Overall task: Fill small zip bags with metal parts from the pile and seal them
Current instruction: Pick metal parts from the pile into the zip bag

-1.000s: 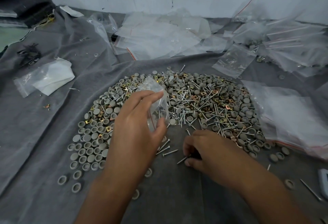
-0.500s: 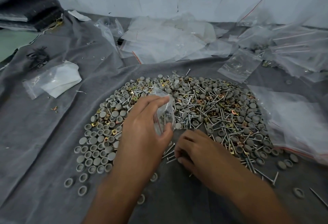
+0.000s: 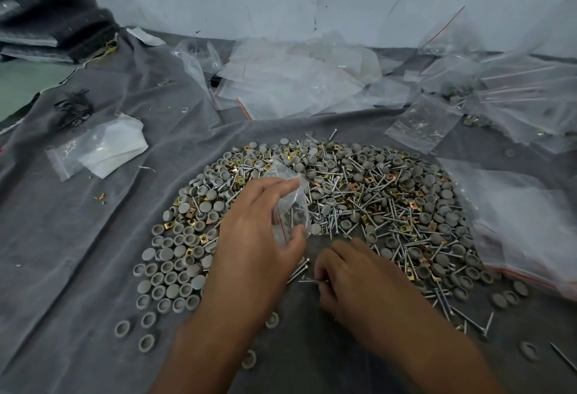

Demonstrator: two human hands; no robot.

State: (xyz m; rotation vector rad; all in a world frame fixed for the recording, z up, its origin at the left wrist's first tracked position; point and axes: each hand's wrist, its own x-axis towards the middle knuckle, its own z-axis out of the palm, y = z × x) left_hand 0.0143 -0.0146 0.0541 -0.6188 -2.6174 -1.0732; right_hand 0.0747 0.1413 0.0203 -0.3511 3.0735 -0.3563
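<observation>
Grey cloth (image 3: 78, 253) held the pile (image 3: 359, 200); left hand (image 3: 259, 246) gripped a zip bag (image 3: 290, 206) above it, right hand (image 3: 352, 281) pinched a screw (image 3: 309, 281) below.

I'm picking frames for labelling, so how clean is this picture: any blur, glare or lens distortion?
Head view: soft, even light, faint shadows; the pile is fairly sharp; the zip bag in the left hand shows slight sheen; wide-angle bending toward the edges; the right hand and both forearms look a little soft.

L hand (image 3: 259, 237) raised, fingers curled pinching; R hand (image 3: 349, 281) low, fingers curled.
</observation>
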